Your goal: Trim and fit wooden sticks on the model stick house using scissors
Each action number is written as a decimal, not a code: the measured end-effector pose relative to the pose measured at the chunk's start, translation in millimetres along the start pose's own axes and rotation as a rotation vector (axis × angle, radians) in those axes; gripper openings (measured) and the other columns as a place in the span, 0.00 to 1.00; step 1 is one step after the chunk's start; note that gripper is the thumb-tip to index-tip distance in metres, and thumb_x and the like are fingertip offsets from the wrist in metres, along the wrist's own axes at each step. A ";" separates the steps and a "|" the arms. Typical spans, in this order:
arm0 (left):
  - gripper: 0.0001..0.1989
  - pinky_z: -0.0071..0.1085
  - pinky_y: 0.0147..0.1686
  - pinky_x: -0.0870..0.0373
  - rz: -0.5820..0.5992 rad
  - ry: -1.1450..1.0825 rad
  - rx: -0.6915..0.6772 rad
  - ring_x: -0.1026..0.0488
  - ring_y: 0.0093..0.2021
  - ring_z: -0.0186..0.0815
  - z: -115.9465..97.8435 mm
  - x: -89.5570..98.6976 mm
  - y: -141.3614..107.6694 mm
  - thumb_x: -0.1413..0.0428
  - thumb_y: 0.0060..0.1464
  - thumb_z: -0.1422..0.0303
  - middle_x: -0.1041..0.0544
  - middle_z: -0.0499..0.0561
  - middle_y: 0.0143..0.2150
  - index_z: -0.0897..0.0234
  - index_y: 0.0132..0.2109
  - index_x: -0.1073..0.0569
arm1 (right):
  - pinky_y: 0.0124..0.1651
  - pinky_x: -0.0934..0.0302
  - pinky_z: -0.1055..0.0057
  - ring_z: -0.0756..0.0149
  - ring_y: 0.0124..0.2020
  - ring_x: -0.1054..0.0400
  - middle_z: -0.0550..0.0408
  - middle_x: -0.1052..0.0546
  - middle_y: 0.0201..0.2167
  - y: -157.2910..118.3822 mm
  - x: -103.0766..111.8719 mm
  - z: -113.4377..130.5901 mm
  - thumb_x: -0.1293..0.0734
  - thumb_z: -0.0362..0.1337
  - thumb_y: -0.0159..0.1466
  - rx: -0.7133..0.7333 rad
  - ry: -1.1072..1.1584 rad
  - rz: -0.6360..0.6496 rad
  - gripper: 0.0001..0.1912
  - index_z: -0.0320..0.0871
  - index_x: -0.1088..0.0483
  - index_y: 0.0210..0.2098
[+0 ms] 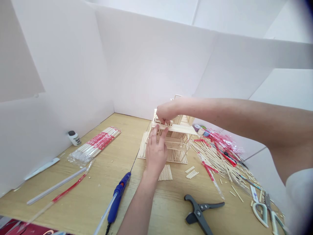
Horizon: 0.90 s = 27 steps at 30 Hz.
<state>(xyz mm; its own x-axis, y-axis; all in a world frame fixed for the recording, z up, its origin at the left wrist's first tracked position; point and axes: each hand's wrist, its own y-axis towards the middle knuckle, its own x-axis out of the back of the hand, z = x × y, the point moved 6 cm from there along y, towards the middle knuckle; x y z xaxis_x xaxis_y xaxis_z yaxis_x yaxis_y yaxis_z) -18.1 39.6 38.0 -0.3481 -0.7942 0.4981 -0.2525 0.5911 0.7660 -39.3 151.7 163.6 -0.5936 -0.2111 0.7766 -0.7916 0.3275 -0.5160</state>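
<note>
Head view shows the right hand (167,112) pinched down on the top of a wooden stick tower (178,143) on the surface (124,156), the left hand (156,151) open against its side, where uneven pressure could rack it or pop a joint loose.

One left hand (156,152), one right hand (167,111), one stick model (177,143), one blue glue gun (118,195), one black-handled cutter (198,210), one white bottle (74,138), one pair of scissors (267,200)
</note>
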 end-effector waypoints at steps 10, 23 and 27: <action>0.32 0.51 0.67 0.38 -0.008 -0.004 -0.001 0.45 0.72 0.49 0.9 -0.5 -1.5 0.51 0.61 0.81 0.45 0.60 0.73 0.56 0.70 0.39 | 0.37 0.46 0.68 0.67 0.31 0.32 0.53 0.20 0.30 -2.6 -5.4 -4.9 0.32 0.22 0.59 0.133 -0.024 -0.038 0.13 0.39 0.17 0.39; 0.33 0.51 0.67 0.38 0.006 0.007 0.005 0.45 0.72 0.49 0.9 -0.6 -1.8 0.51 0.61 0.80 0.46 0.59 0.73 0.55 0.70 0.40 | 0.41 0.46 0.67 0.67 0.33 0.32 0.54 0.18 0.31 -7.9 -6.3 -2.1 0.31 0.26 0.61 0.160 -0.001 -0.052 0.13 0.42 0.18 0.41; 0.33 0.51 0.67 0.38 0.006 -0.001 0.011 0.46 0.72 0.49 1.7 -1.0 -1.8 0.51 0.61 0.80 0.46 0.59 0.73 0.54 0.71 0.41 | 0.41 0.47 0.69 0.68 0.32 0.31 0.54 0.18 0.31 -5.1 -7.9 -3.2 0.31 0.26 0.61 0.179 0.017 -0.052 0.13 0.41 0.17 0.42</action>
<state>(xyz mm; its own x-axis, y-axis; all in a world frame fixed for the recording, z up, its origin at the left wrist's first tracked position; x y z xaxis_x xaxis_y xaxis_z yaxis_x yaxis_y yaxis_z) -18.9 39.6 35.4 -0.3501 -0.7905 0.5025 -0.2602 0.5974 0.7585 -30.1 154.7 161.2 -0.5500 -0.2069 0.8092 -0.8351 0.1468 -0.5301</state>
